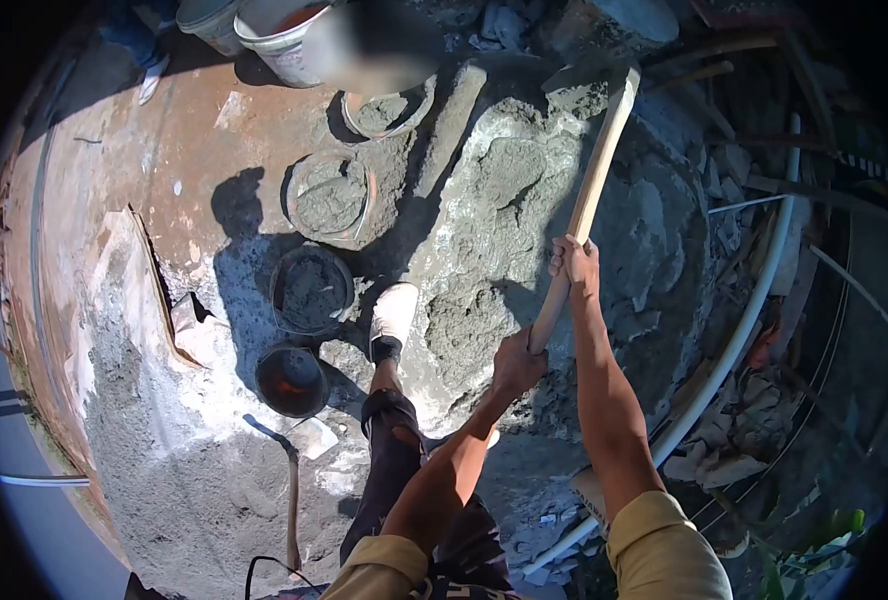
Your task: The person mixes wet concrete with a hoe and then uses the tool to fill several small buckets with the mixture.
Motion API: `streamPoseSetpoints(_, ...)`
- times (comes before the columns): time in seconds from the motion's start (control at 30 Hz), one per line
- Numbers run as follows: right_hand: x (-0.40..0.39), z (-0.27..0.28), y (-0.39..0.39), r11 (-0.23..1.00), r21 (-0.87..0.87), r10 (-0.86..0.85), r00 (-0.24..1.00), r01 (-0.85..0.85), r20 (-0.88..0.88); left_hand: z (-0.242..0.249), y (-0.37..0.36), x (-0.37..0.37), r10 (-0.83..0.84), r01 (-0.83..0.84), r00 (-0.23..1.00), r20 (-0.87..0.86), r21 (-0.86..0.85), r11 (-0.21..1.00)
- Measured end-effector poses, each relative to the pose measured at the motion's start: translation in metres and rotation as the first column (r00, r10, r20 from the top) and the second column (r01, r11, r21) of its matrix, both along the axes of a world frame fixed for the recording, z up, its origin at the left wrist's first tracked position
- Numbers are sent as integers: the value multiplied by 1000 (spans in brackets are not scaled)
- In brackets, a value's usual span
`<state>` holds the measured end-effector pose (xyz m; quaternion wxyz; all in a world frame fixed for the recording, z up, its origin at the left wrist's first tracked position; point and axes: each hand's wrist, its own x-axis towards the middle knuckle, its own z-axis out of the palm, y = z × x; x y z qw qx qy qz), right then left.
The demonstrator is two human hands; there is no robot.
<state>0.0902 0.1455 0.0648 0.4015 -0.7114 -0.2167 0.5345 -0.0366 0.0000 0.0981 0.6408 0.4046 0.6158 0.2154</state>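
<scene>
Both hands grip a long wooden handle (601, 165) that slants up to the right. My left hand (517, 364) is closed round its lower end. Further up, my right hand (575, 262) is wrapped about the middle of the handle. At the far end sits a tool head (577, 92), dark and smeared with wet mortar. Beneath and left of the handle lies a patch of grey wet mortar (509, 175) on the ground. Buckets of mortar, one (331, 198) and another (311, 289), stand to the left of it.
An empty-looking black bucket (292, 381) and a hoe (293, 490) lie left of my legs. White buckets (282, 42) stand at the top, near another person's foot (152, 80). A long pale pipe (754, 325) and rubble (744, 420) line the right side.
</scene>
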Motion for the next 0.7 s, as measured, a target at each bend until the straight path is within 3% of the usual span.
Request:
streamPoseSetpoints(0.1, 27, -31, 10, 994, -66, -87, 996, 86, -14, -14, 14, 21, -13, 12, 1000, -19, -64, 998)
streamPoseSetpoints(0.17, 41, -48, 2, 973, -222, -99, 987, 70, -125, -19, 13, 32, -26, 19, 998, -53, -130, 991)
streamPoseSetpoints(0.27, 36, -47, -40, 905, -416, -162, 974, 84, -156, 14, -9, 30, -69, 44, 995, -77, -290, 956)
streamPoseSetpoints(0.33, 36, -44, -70, 906, -419, -165, 961, 58, -223, 25, -33, 22, -111, 82, 991, -78, -314, 946)
streamPoseSetpoints(0.4, 27, -23, -95, 865, -493, -247, 936, 95, -252, 43, -55, 12, -188, 198, 980, 63, -368, 908)
streamPoseSetpoints(0.47, 47, -36, -120, 832, -554, -234, 917, 18, -322, 68, -69, 7, -203, 236, 971, 123, -400, 886)
streamPoseSetpoints(0.53, 50, -23, -134, 786, -603, -103, 931, -139, -350, 88, -81, 16, -129, 199, 974, 186, -436, 878)
streamPoseSetpoints(0.57, 49, -16, -145, 780, -607, -92, 933, -150, -349, 94, -88, 16, -120, 198, 973, 199, -439, 877)
streamPoseSetpoints(0.63, 26, 12, -165, 892, -397, -2, 874, -218, -485, 89, -107, 12, -52, 180, 963, 264, -487, 855)
streamPoseSetpoints(0.7, 10, 14, -184, 889, -381, -1, 833, -253, -554, 84, -122, 4, 17, 161, 949, 313, -535, 829)
